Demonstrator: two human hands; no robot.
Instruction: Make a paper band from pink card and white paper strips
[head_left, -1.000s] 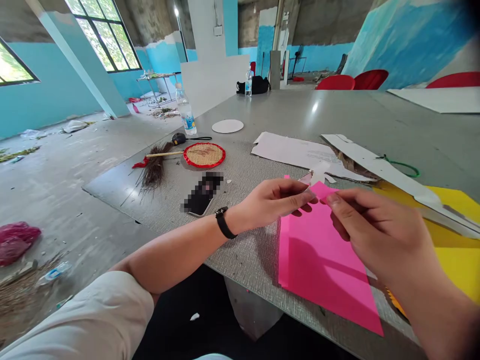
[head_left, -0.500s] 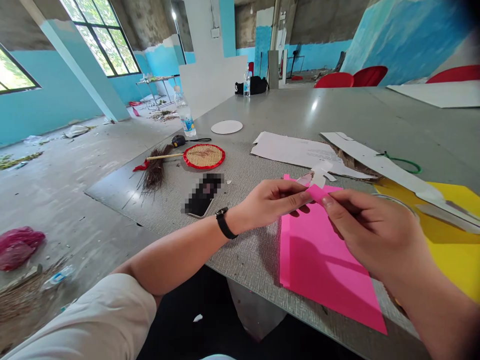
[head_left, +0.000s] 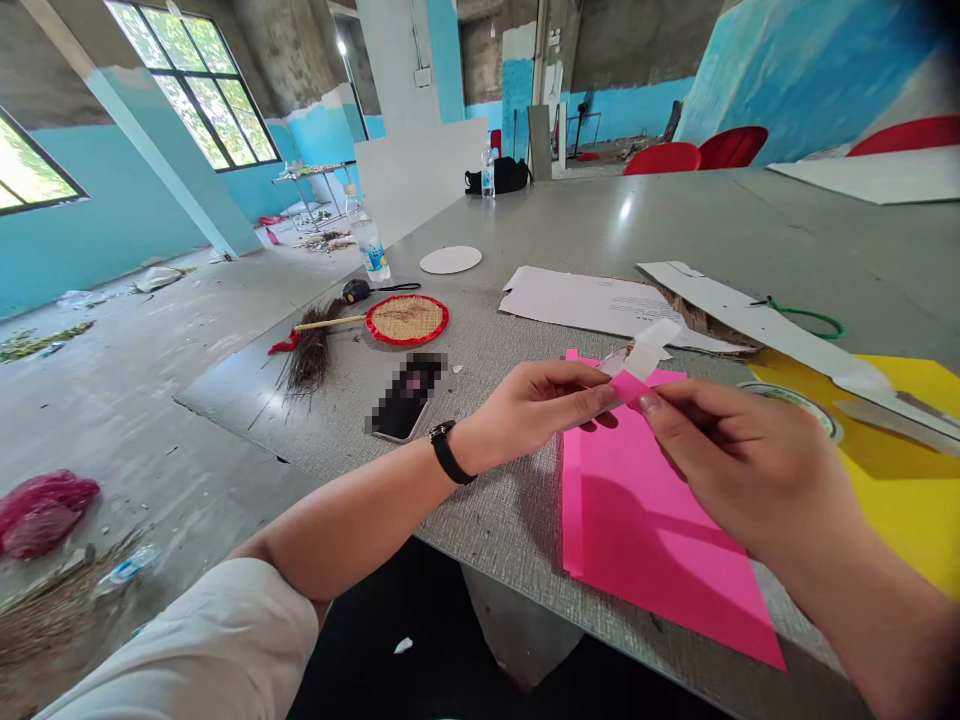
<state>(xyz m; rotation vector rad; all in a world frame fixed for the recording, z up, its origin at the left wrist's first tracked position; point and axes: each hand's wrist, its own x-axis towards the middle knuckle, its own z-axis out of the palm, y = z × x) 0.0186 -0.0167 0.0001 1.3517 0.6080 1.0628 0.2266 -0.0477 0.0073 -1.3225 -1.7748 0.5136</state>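
Between both hands, above the table, is a small folded piece of pink paper (head_left: 630, 388). My left hand (head_left: 559, 402), with a black watch strap (head_left: 448, 452) at the wrist, pinches its left end. On its right end, the thumb and fingers of my right hand (head_left: 739, 455) are closed. Below lies a larger pink sheet (head_left: 660, 540) with a strip along its left edge. Strips of whitish tape or paper (head_left: 651, 348) stick up just behind the fingers. Partly behind my right hand is a roll of tape (head_left: 799, 405), on yellow paper (head_left: 904, 500).
Torn white cardboard (head_left: 577, 300) lies beyond my hands, with a utility knife (head_left: 900, 425) at right. To the left are a phone (head_left: 409, 395), a red-rimmed woven fan (head_left: 407, 318), a twig bundle (head_left: 311, 350), a tape measure (head_left: 356, 291), a water bottle (head_left: 367, 240) and a white disc (head_left: 450, 260).
Both hands keep their pinch on the small pink paper, which has turned slightly. The whitish strips behind it have shifted, and the camera view has tilted a little.
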